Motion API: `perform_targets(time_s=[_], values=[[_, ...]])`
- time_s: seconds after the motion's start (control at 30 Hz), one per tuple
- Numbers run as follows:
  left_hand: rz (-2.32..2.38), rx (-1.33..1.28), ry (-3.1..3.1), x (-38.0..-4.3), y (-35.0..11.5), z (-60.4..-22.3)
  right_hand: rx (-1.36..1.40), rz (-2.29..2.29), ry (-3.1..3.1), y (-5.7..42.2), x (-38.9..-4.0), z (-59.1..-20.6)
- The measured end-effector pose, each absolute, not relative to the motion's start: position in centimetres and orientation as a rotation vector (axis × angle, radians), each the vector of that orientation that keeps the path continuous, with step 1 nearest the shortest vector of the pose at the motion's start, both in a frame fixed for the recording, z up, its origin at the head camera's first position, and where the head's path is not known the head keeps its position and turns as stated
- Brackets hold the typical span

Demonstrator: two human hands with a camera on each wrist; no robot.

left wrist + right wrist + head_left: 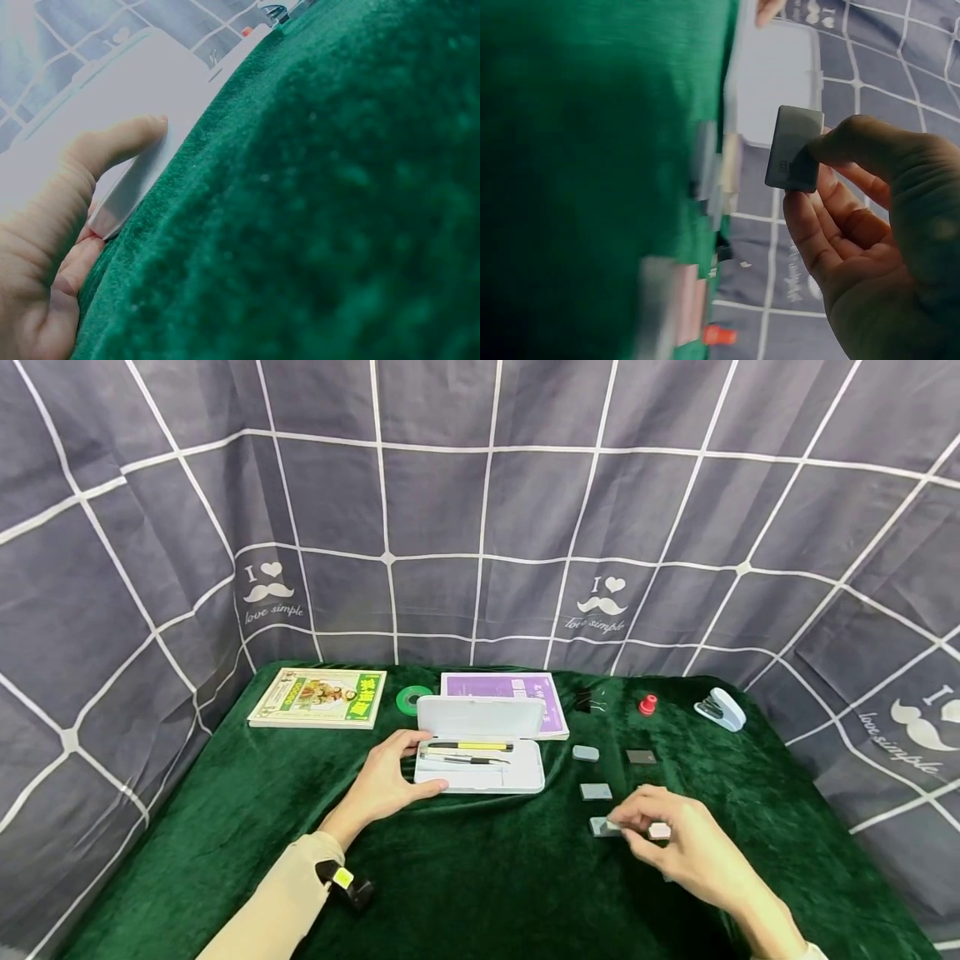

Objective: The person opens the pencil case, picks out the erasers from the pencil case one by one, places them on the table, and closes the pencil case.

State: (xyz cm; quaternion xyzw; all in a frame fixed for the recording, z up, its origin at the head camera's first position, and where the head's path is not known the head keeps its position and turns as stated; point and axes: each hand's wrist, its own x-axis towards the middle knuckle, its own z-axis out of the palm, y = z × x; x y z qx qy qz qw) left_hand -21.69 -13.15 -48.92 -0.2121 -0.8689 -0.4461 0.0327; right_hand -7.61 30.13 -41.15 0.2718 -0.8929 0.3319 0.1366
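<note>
An open white pencil case (529,768) lies on the green cloth with its lid raised. Inside it are a yellow-and-black pen (483,746) and a black-tipped pen (472,760). My left hand (384,781) grips the case's left end, thumb on the front rim and fingers around the far side. To the right, my right hand (686,839) pinches a small grey rectangular block (790,142), eraser-like, between thumb and fingertips. It is held above another grey block (600,827). A pinkish-white block (660,832) lies partly behind the right hand.
More small blocks lie right of the case: a pale one (586,752), a grey one (596,792) and a dark one (641,757). Behind are a picture book (318,697), green tape (410,700), a purple book (557,714), black clips (585,699), a red object (647,704) and a stapler (722,710).
</note>
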Motion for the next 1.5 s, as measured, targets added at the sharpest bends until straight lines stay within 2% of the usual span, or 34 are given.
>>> perform_targets(time_s=[0.37,0.57,0.87,1.0,1.23,1.37,1.5], values=[[-1.371,-0.647,-2.680,-21.8,-13.4,-48.9,0.937,1.015,-2.633,30.5,-6.4,-43.9],[-1.371,-0.628,-2.682,-21.8,-13.6,-49.0,1.078,1.029,-2.738,30.5,-6.7,-43.8],[-1.375,-0.631,-2.688,-21.6,-13.6,-49.0,1.062,1.130,-2.789,30.6,-7.5,-42.3],[-1.362,-0.618,-2.698,-21.6,-13.7,-48.9,1.016,1.081,-2.696,29.6,-9.4,-40.1],[-1.360,-0.598,-2.708,-21.5,-13.8,-49.2,0.779,0.947,-2.644,26.7,-14.3,-36.4],[-1.378,-0.598,-2.697,-21.6,-13.4,-49.3,0.625,1.028,-2.649,24.8,-17.0,-36.0],[-1.436,-0.597,-2.660,-21.7,-13.0,-49.1,0.503,1.171,-2.585,23.4,-19.3,-37.3]])
